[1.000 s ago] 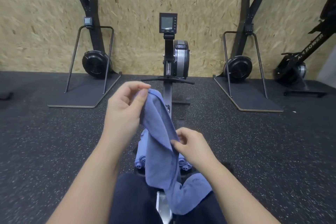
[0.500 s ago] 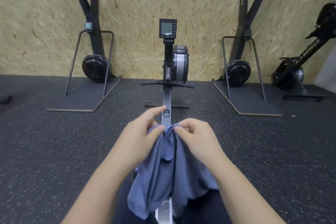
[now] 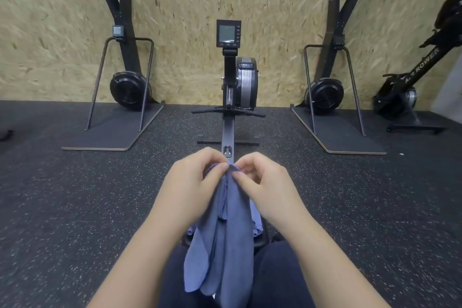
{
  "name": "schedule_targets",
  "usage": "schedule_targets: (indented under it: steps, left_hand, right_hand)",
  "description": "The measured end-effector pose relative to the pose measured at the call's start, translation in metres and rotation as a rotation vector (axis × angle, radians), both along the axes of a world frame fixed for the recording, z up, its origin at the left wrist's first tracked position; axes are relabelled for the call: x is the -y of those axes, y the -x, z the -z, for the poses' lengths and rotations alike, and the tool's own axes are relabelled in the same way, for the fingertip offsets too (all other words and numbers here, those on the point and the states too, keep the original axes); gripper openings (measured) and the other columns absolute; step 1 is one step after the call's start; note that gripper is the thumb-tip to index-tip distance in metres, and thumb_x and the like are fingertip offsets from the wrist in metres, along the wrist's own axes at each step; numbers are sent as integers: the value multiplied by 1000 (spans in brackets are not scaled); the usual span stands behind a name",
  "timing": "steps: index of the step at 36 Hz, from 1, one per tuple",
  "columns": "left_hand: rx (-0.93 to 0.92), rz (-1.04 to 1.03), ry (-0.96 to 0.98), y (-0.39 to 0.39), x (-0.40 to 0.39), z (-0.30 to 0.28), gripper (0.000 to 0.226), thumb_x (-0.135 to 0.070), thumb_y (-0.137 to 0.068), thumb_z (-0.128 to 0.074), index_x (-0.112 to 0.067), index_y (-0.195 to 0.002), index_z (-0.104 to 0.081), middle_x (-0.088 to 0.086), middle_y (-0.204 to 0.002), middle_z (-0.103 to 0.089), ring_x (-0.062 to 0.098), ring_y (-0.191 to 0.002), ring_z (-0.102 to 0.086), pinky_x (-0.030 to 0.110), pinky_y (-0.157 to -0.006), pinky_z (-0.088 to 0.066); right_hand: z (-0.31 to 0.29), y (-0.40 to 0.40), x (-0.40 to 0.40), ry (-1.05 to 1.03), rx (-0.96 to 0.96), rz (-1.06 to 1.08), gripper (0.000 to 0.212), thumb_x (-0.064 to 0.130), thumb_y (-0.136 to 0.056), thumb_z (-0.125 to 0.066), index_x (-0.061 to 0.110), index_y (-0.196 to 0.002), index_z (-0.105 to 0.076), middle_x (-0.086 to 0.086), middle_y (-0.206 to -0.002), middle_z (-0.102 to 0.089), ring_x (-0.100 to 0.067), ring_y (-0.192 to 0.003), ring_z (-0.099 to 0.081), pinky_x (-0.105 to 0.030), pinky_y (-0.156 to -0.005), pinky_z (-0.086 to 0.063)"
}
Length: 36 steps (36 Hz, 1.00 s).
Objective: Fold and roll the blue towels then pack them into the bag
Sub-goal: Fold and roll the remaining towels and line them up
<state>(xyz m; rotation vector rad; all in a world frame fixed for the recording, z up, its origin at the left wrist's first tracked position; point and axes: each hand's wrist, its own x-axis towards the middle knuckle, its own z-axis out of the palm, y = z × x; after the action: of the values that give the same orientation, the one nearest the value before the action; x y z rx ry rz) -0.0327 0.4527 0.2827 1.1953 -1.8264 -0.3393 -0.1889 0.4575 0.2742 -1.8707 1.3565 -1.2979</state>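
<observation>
Here we are holding one blue towel (image 3: 220,240) up in front of us with both hands close together at its top edge. Our left hand (image 3: 192,182) is pinching the cloth between thumb and curled fingers, and our right hand (image 3: 265,182) is doing the same just beside it, thumb tip pressing on the fabric. The two hands are almost touching at the gathered top. The towel is hanging down in loose folds between our forearms and draping over our lap, its lower end reaching the bottom of the view. Behind it, slivers of more blue cloth (image 3: 256,222) are peeking out on either side; we cannot tell how they are shaped.

We are sitting on a rower whose rail (image 3: 228,132) is running straight ahead to its flywheel (image 3: 246,82) and monitor (image 3: 228,33). Two ski machines (image 3: 128,87) are standing on boards against the chipboard wall (image 3: 187,7), one to the left and one to the right, and another rower (image 3: 410,82) is leaning upright at the far right. The floor (image 3: 75,207) is dark speckled rubber.
</observation>
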Motion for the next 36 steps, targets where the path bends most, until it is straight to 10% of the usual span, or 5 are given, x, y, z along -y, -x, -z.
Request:
schedule_targets:
  steps: [9, 17, 24, 36]
  left_hand:
    - [-288, -44, 73, -6, -6, -13, 23, -15, -93, -61, -33, -79, -61, -24, -79, -65, -8, -73, -57, 7, -65, -39]
    - [-560, -70, 131, -17, -5, -21, 9, -31, -86, -59, -32, -79, -65, -17, -70, -64, 7, -62, -56, 39, -61, -49]
    - [-503, -128, 65, -15, 2, -8, 24, -12, -91, -63, -36, -89, -65, -24, -69, -65, -8, -64, -56, 7, -63, -43]
    - [-78, 39, -26, 18, -9, 5, 26, -21, -89, -65, -40, -106, -65, -16, -89, -69, 2, -86, -62, 28, -82, -49]
  right_hand:
    - [23, 18, 6, -57, -177, 110, 6, 18, -91, -61, 21, -87, -62, 8, -80, -64, -4, -70, -52, -18, -63, -39]
    - [20, 39, 5, -41, -92, 236, 15, 22, -87, -68, 25, -73, -63, 12, -70, -63, 7, -66, -53, -9, -60, -38]
    - [9, 32, 3, 21, -11, 241, 20, 19, -90, -63, 25, -71, -60, 10, -67, -61, 5, -62, -51, -8, -59, -37]
    - [-15, -3, -12, 71, 29, -9, 17, 4, -93, -54, 19, -86, -59, 15, -75, -60, 10, -68, -55, -7, -65, -38]
